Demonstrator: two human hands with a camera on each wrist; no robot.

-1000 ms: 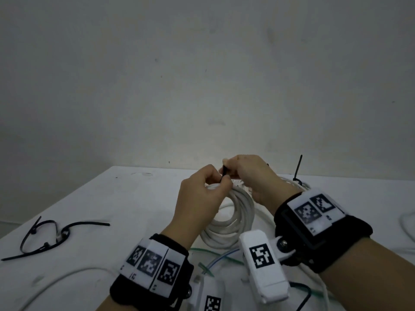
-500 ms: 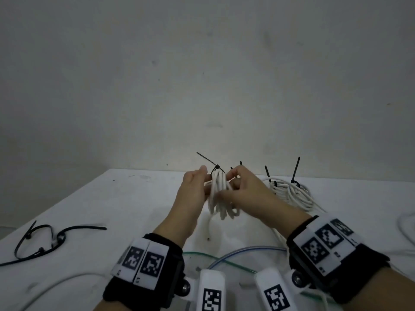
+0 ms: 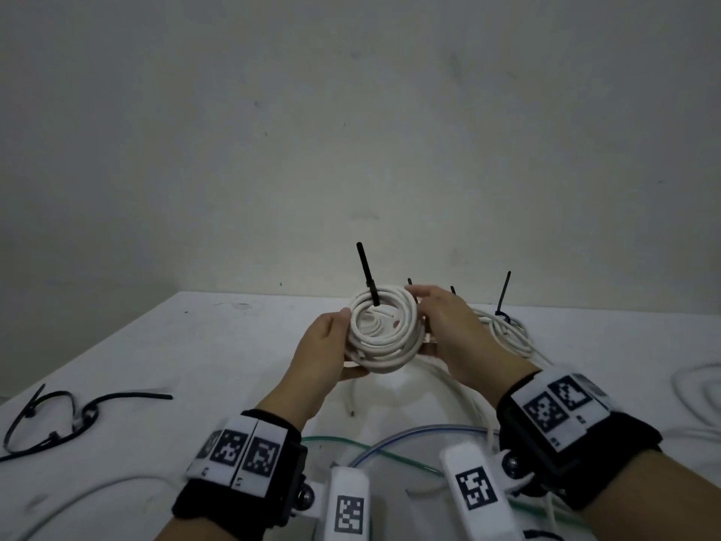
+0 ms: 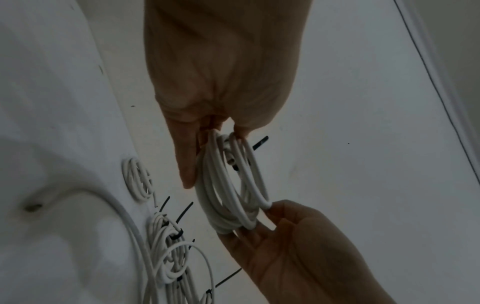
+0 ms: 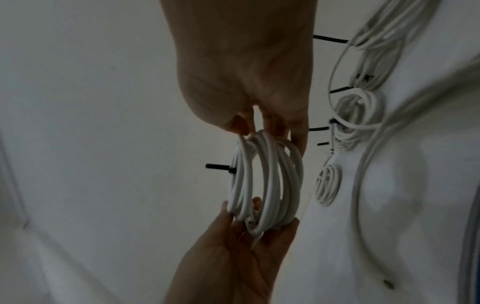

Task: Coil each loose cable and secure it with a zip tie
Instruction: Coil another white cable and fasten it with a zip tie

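Got this white coil zip-tied, both hands gripping it above the tabletop: left hand, right hand. Several tied bundles behind; loose cable left.

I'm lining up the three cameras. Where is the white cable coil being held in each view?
Head: white cable coil at centre, between both hands.
Left wrist: centre, below the left hand, above the right hand.
Right wrist: centre, between the hands.
Shared landmark: the black zip tie sticking out of the coil.
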